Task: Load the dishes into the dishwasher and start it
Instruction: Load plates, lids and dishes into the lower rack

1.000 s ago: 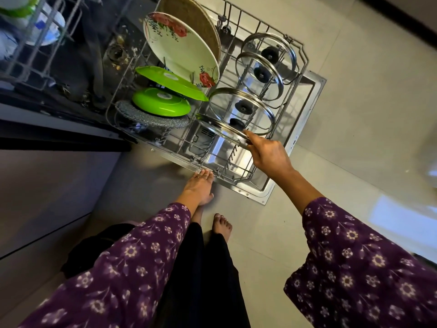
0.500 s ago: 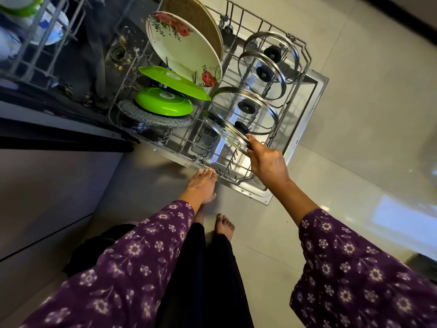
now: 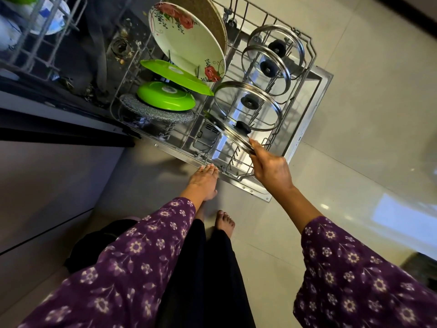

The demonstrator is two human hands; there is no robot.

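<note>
Steel-rimmed glass meets wire as a person's right hand [image 3: 272, 169] lowers a pot lid [image 3: 227, 131] into the lower rack [image 3: 312, 67] of an open dishwasher. Its fingers [image 3: 253, 146] are curled over the lid's near rim, holding it tilted and, it seems, not yet seated. Just beyond the fingers, three other lids [image 3: 248, 105] stand on edge between the tines, likely so water reaches both faces. Left of the fingers, green plates [image 3: 165, 95] and a floral plate [image 3: 189, 43] lean likewise. The left hand [image 3: 203, 178], fingers straight, appears to touch the dishwasher door [image 3: 236, 183], perhaps as a brace.
</note>
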